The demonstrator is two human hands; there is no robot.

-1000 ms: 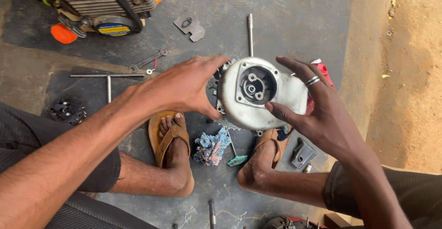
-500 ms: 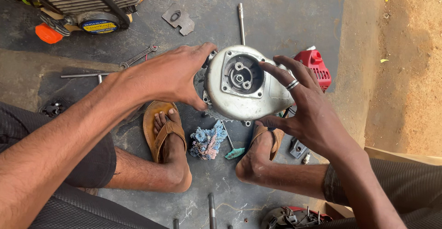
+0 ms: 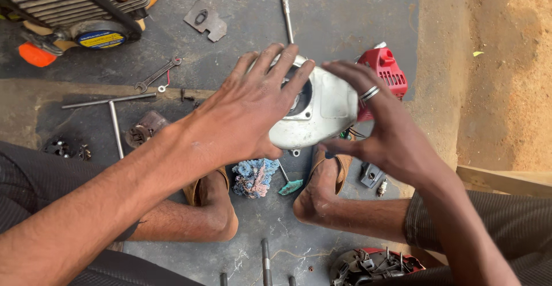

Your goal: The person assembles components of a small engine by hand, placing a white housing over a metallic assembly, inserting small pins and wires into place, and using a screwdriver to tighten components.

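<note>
A grey metal housing (image 3: 319, 113) is held between both hands above the dark floor (image 3: 345, 10), just over the two sandalled feet. The left hand (image 3: 253, 108) is laid flat across the housing's left and upper face, its fingers (image 3: 276, 67) spread and stretched toward the far edge, covering most of the round opening; the palm is pressed on the part rather than curled round it. The right hand (image 3: 385, 131) is cupped against the housing's right side, the thumb tucked under the near edge and the fingers arched over the top, a ring (image 3: 369, 94) seen on one finger. Both forearms are brought in from the lower corners, the left one nearly straight, the right one bent at the wrist. A red cover (image 3: 386, 72) is seen just behind the right hand, touching or just beside the housing; which cannot be told. A blue rag (image 3: 253, 177) and a green-handled tool (image 3: 289, 185) lie between the feet, below the housing. A spanner (image 3: 156, 75), a T-bar (image 3: 112, 110) and an engine (image 3: 75, 4) are placed well to the left.
</note>
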